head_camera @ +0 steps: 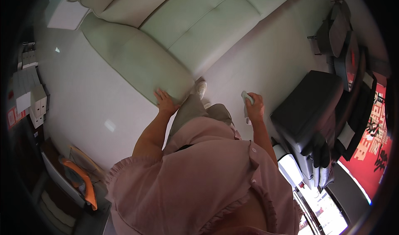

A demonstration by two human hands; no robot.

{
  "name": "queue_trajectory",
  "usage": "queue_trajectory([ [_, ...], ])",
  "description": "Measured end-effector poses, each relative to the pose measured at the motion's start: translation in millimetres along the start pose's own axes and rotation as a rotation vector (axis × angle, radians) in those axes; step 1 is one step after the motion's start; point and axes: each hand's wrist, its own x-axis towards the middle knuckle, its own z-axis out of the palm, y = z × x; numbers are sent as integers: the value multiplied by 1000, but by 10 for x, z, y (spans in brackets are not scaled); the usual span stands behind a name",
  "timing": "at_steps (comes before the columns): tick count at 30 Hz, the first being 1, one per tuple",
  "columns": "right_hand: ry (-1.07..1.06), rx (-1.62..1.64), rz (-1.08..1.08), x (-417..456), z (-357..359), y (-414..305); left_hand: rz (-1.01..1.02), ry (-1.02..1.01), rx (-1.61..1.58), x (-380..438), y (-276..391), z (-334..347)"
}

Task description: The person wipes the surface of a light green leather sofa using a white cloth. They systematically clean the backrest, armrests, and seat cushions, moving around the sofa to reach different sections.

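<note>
My left hand [165,103] rests with spread fingers on the front end of the armrest [124,57] of a pale green sofa. In my right hand [256,107] is a light-coloured cloth [246,98], gripped above the floor to the right of my legs; part of it hangs below the fingers. The sofa's seat cushions [199,29] stretch away beyond the armrest towards the upper right. One of my shoes [202,89] shows on the floor beside the sofa's front corner.
A dark padded seat [308,104] stands to my right, with dark chairs [335,32] beyond it. Stacked white boxes [29,88] line the left side. An orange curved object [84,182] is at lower left. Behind the sofa arm stands a white box-like unit [67,13].
</note>
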Motion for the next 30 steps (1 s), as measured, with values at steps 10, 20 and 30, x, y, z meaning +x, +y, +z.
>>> queue_trajectory([
  [10, -179, -160, -228, 934, -154, 67, -169, -38, 22, 227, 258, 24],
  [20, -431, -172, -260, 2124, -656, -229, -452, -86, -312, 577, 295, 11],
  [30, -634, -266, -435, 2614, 3, -654, -561, -103, -318, 492, 586, -97],
])
